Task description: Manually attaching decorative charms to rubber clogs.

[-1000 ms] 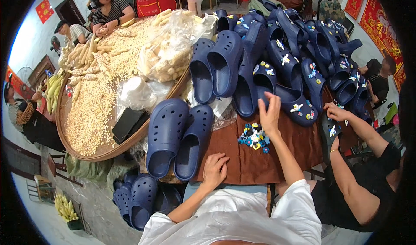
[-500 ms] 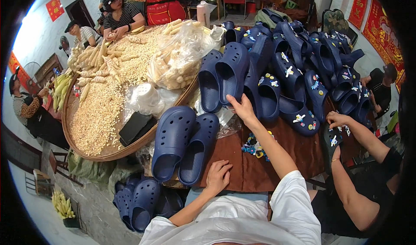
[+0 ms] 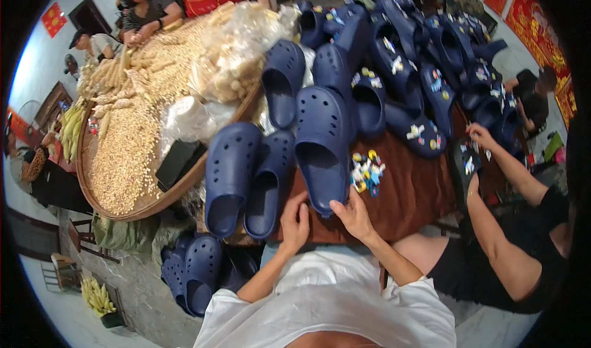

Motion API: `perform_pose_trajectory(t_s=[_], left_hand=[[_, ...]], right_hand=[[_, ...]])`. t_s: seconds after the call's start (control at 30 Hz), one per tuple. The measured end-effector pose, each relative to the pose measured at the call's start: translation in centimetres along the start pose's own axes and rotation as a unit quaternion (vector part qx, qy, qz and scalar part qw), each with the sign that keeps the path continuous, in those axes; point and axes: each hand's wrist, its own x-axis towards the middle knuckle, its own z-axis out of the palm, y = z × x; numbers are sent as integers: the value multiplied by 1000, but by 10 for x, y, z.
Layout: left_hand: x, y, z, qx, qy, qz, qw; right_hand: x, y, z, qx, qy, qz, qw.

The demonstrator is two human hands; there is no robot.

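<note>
My right hand pinches the heel of a navy blue clog with holes across its toe. The clog points away from me over the brown cloth, undecorated. My left hand is beside its heel, near the cloth's front edge, fingers extended and holding nothing. Left of that hand, a pair of plain clogs, one broad and one narrower in view, lies side by side. A small pile of colourful shoe charms sits just right of the held clog.
Decorated clogs are heaped along the far and right side. A round woven tray of corn kernels fills the left, with a black box-like thing on it. At right, a co-worker's hand works on a dark clog. More clogs lie below left.
My right hand has drawn one plain clog from the heap toward me, holding its heel. My left hand has shifted slightly and lifted its fingers beside it. The view has tilted down.
</note>
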Motion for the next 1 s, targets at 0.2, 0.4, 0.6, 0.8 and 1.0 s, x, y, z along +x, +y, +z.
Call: perform_pose_trajectory(t_s=[0.2,0.4,0.6,0.8,1.0], left_hand=[[-17,5,-1,-155,14,-171,973],[-34,16,-1,-141,10,-101,985],[-49,13,-10,-103,39,-92,990],[-52,19,-18,-30,33,-106,993],[-48,24,-21,1,26,-76,997]], right_hand=[[-79,35,-2,22,-35,143,989],[-104,37,9,104,-20,148,983],[-119,44,13,111,-49,189,974],[-124,57,5,116,-121,222,961],[-104,22,-19,-200,-144,142,959]])
